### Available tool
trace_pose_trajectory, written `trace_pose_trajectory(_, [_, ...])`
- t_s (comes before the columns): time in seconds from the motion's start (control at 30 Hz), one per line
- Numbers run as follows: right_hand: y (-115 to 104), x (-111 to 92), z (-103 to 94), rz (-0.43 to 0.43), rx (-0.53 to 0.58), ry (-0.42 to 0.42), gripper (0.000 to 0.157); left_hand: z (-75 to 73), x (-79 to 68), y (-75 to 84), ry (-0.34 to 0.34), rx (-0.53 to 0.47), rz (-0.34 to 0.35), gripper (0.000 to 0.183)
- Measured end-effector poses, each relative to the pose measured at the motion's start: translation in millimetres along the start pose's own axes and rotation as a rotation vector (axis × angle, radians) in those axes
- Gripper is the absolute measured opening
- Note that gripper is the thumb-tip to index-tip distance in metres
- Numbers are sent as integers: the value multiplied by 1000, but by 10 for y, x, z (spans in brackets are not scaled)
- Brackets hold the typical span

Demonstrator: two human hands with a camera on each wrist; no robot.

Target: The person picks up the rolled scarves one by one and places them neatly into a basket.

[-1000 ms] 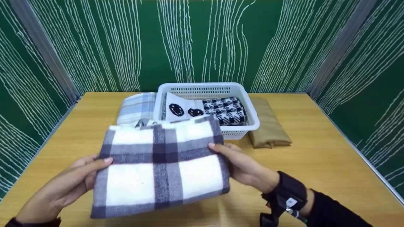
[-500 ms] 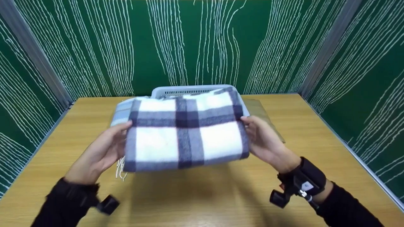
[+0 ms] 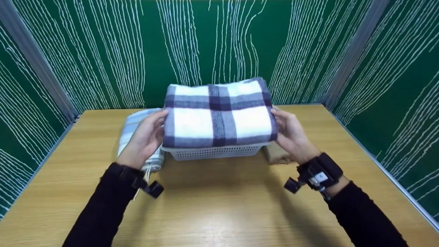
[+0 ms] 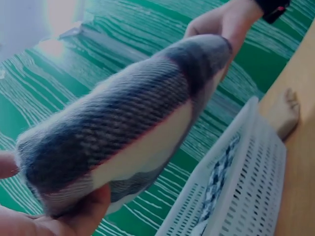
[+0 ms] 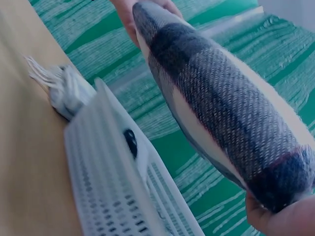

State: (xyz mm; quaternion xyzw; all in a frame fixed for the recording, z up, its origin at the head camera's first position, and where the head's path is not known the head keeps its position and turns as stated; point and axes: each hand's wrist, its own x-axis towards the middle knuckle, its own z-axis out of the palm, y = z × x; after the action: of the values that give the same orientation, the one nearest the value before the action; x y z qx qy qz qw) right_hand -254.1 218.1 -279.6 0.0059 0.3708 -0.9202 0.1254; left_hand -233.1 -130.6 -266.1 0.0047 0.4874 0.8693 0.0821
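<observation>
A folded plaid scarf (image 3: pixel 195 121), white with grey and dark purple bands, is held level above the white plastic basket (image 3: pixel 216 152). My left hand (image 3: pixel 145 137) grips its left end, thumb on top and fingers beneath, as the left wrist view shows. At the opposite end my right hand (image 3: pixel 291 135) pinches the scarf the same way. Both wrist views show a gap between the scarf and the basket's rim. Inside the basket lie a black-and-white checked cloth (image 4: pixel 219 172) and a white cloth with a dark spot (image 5: pixel 131 142); the scarf hides them from the head view.
Left of the basket lies a folded light blue plaid cloth (image 3: pixel 128 128) with white fringe, partly behind my left hand. A tan folded cloth (image 3: pixel 276 154) lies to the right, mostly covered by my right hand. Green walls with white streaks enclose the wooden table (image 3: pixel 212 206).
Both hands have carried the plaid scarf forward and to the right, from in front of the basket to above it. The scarf now covers the basket's opening in the head view.
</observation>
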Motion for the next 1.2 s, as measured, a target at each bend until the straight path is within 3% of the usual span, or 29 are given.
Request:
trace_pose_trajectory(0.13, [-71,208,32,-55,39,26,46,65,211,-29,78,47,61,42])
trace_pose_trajectory(0.2, [-83,311,51,-81,43,56,41,83,310,-55,114,88,96,50])
trace_pose_trajectory(0.33, [-104,523,55,-116,19,103,26,103,527,-115,176,157,145,50])
trace_pose_trajectory(0.43, [-108,655,19,-128,0,133,23,92,658,-163,198,186,152,49])
trace_pose_trajectory(0.6, [-80,788,-38,-126,-43,168,23,23,827,-235,222,223,141,47])
trace_pose_trajectory(0.77, [-6,853,-83,-120,-86,141,23,-80,940,-300,253,291,116,46])
trace_pose_trajectory(0.97, [88,942,-173,-82,-231,144,43,-189,995,-375,251,379,107,44])
trace_pose_trajectory(1.2, [169,1007,-282,-27,-320,171,61,-289,1021,-425,235,454,-12,45])
